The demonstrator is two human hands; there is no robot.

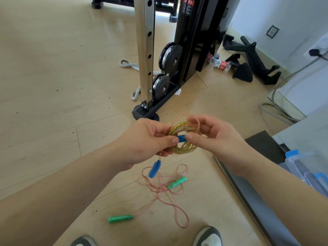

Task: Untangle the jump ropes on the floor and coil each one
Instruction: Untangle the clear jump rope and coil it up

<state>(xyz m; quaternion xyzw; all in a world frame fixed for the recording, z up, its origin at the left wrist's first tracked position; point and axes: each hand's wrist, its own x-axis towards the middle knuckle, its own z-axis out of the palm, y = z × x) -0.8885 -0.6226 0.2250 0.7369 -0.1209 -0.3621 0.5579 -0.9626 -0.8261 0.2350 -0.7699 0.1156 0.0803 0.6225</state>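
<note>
Left hand [147, 139] grips the yellow coil [184, 149] and right hand [211, 137] pinches its blue handle [182, 138], just short of the machine base [145, 115]. Tuck that handle through snugly (the loops look loose). The green-handled rope [120, 218] lies tangled on the floor, farther from the base.

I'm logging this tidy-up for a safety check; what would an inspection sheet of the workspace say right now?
Surface: wooden floor, a few dark specks.
Job's things: blue-handled rope coiled in the hands, one handle dangling; green-handled rope loose on the floor, uncoiled.
Clutter: plastic bottle and black grips near the wall.
Hands: left hand and right hand both grip the coil.
Cables: grey cable looping on the floor, right.
Surroundings: gym machine ahead, wall socket.
</note>
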